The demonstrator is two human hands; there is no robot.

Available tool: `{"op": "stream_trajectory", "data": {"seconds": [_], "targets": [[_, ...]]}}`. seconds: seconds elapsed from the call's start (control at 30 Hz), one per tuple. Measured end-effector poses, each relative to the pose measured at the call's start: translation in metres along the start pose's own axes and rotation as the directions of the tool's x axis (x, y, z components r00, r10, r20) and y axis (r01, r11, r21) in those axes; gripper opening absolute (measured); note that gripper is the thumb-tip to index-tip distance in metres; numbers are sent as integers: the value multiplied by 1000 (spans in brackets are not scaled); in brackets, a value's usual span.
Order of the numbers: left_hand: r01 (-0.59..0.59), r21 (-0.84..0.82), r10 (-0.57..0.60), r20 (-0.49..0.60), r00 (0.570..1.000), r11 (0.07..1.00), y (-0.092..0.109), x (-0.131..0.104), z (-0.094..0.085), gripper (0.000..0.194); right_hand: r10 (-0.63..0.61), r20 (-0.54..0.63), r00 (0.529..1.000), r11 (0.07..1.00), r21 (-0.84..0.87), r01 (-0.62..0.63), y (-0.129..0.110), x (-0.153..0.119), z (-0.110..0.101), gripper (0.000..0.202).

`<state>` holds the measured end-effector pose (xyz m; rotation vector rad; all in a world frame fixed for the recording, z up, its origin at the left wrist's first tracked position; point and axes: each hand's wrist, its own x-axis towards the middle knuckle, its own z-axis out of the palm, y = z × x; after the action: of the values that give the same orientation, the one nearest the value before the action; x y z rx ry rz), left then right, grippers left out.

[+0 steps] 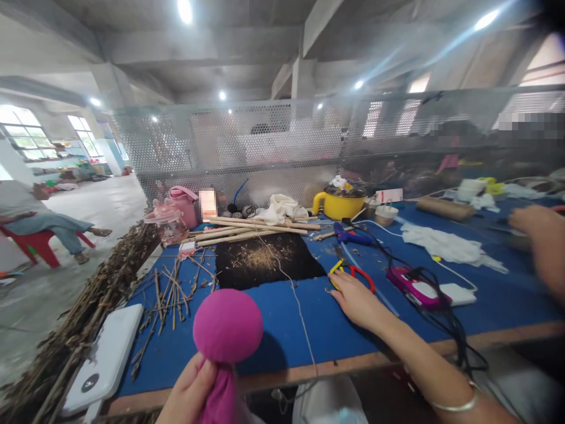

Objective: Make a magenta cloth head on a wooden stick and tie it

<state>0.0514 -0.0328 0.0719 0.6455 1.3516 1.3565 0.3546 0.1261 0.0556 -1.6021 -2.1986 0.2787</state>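
Note:
My left hand (194,391), low in the view, grips magenta cloth (227,327) just under a smooth, rounded bulge. The cloth is gathered tight at the neck and hangs down below my fingers; what fills it is hidden. On the blue table, my right hand (355,297) has its fingers closed at the handles of red and yellow scissors (365,277). The scissors lie with their far end pointing away from me, partly covered by the hand. A blue glue gun (355,235) lies just beyond them. A thin pale string (296,300) runs between my hands to the table's front edge.
A black cloth (269,277) with wood scraps lies ahead, wooden sticks (256,228) behind it. Twigs (172,294) and a white power bank (106,359) are left. Right are a purple device (410,285), black cables (445,306) and another person's hand (536,227). A yellow pot (342,205) stands behind.

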Motion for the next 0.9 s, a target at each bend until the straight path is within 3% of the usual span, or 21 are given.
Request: {"op": "stream_trajectory", "data": {"seconds": [0.07,0.1,0.17,0.2,0.23,0.3,0.37,0.47,0.53,0.63,0.73,0.8,0.9], "targets": [[8,-3,-8,124,992,1000,5,9,9,48,-23,-6,1000,973,231,24,-37,-4,-2,45],[-19,10,17,185,983,1000,7,13,14,45,-58,36,998,898,438,37,-58,-8,0,52],[-78,49,61,283,957,996,10,22,23,41,-246,177,953,597,802,5,-100,-18,11,71],[-106,67,79,324,943,992,10,25,27,40,-352,223,909,443,895,-48,-117,-23,19,79],[-138,92,97,353,930,986,10,28,29,40,-430,273,861,316,938,-139,-130,-28,27,82],[-205,155,134,379,916,966,8,30,31,41,-495,371,786,180,928,-325,-144,-36,39,79],[-257,217,166,367,916,942,6,29,30,42,-434,468,770,145,879,-453,-146,-41,43,66],[-279,260,189,323,927,924,2,28,26,40,-239,498,833,181,866,-466,-140,-45,38,46],[-251,227,164,342,925,941,-1,27,26,39,-117,449,886,227,880,-416,-140,-47,32,53],[-140,43,113,384,916,989,-5,24,30,38,17,326,945,254,913,-319,-142,-50,29,59],[-52,-143,93,296,951,988,-7,18,37,38,81,200,976,260,941,-214,-142,-52,36,57],[6,-227,50,239,970,974,-7,15,42,39,93,152,984,227,959,-170,-140,-52,44,56],[124,-325,-41,252,967,938,-6,15,46,44,62,187,980,71,979,-191,-139,-47,58,49]]}}
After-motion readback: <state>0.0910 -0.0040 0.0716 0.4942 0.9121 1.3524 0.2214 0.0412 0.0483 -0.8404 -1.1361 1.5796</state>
